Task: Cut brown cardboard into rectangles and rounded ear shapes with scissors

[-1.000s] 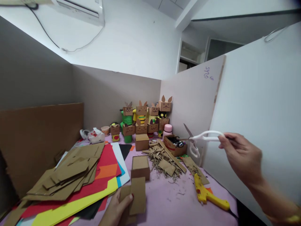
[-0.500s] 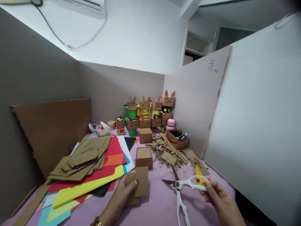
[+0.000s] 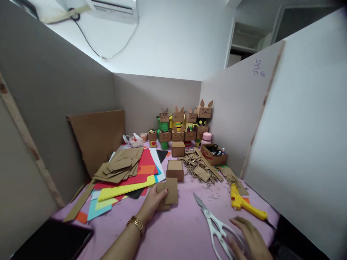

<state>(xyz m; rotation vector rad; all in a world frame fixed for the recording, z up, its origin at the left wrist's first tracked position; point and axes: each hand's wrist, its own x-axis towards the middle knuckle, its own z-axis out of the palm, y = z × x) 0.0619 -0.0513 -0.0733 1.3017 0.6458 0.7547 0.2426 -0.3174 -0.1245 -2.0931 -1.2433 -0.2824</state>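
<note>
Near the middle of the table, my left hand [image 3: 154, 202] pinches two flat cardboard pieces [image 3: 171, 191], its thumb on top where they overlap. White-handled scissors [image 3: 214, 224] lie on the pink cloth at the lower right, blades closed and pointing away to the left. My right hand [image 3: 251, 236] is beside their handles, fingers apart, thumb near the right handle loop. Just beyond the cardboard pieces sits a small cardboard box [image 3: 175, 171], with another box [image 3: 178, 149] behind it.
A yellow glue gun [image 3: 245, 206] lies at the right. Cardboard sheets [image 3: 121, 166] rest on coloured paper at the left. Farther back are cardboard scraps [image 3: 200, 168], a box of tools [image 3: 214, 155] and cardboard-headed figures [image 3: 178, 126]. A dark tablet-like object [image 3: 51, 240] is at the lower left.
The scissors, held open in my right hand before, are now closed and lying on the table, and that hand's fingers have spread. The view has shifted, showing the whole glue gun.
</note>
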